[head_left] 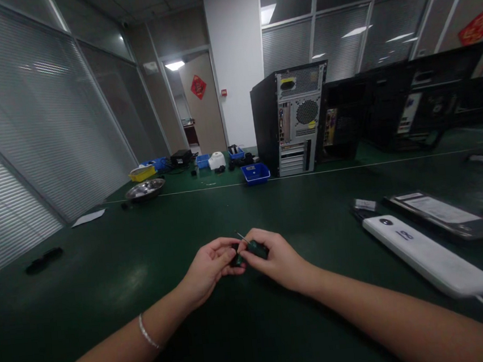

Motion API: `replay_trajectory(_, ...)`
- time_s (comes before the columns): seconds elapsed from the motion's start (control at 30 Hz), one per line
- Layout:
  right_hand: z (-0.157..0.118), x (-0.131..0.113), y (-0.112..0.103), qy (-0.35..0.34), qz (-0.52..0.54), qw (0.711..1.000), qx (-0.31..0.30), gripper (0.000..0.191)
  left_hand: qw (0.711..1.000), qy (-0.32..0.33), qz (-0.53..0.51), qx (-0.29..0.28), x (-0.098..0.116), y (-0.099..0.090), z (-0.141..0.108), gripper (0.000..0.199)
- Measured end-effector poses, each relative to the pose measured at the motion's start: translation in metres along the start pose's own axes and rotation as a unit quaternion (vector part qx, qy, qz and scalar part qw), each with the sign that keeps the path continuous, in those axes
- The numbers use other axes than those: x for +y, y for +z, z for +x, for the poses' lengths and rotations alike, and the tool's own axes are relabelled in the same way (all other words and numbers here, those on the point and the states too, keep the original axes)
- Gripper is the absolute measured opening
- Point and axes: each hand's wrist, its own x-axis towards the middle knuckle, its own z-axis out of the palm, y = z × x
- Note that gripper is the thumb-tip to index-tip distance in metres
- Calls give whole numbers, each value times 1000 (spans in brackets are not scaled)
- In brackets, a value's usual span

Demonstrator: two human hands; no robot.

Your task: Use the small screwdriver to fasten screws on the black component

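My left hand (209, 266), with a bracelet on its wrist, is closed in a pinch around a small dark piece (237, 259). The fingers cover much of that piece, so its kind does not show. In my right hand (281, 259) is a small screwdriver (257, 249) with a dark, stubby handle. Its thin metal shaft points up and to the left, past the left fingertips. Both hands meet above the middle of the dark green table (177, 227), fingertips touching or nearly so.
A white power strip (428, 254) and a hard drive (441, 213) lie to the right. Computer towers (299, 121) stand behind. Farther back are a blue tray (255, 174), a metal bowl (145, 190) and a yellow basket (142, 173). Dark objects (44, 261) lie at left.
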Motion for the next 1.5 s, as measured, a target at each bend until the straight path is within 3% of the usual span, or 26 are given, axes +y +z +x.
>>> replay_trajectory(0.33, -3, -3, 3, 1, -39, 999, 19, 13, 1000, 4, 12, 16, 1, 3, 0, 25)
replay_trajectory(0.83, -4, -5, -1, -4, -104, 994, -16, 14, 999, -7, 52, 5, 1, 3, -1, 33)
replay_trajectory(1.27, -5, -4, 0, 5, -79, 997, 23, 17, 997, -2, 78, -13, 1, 6, -3, 33)
replay_trajectory(1.5, -8, -6, 1, 5, -64, 998, 10, 18, 995, 25, 100, -5, 6, 8, -3, 24)
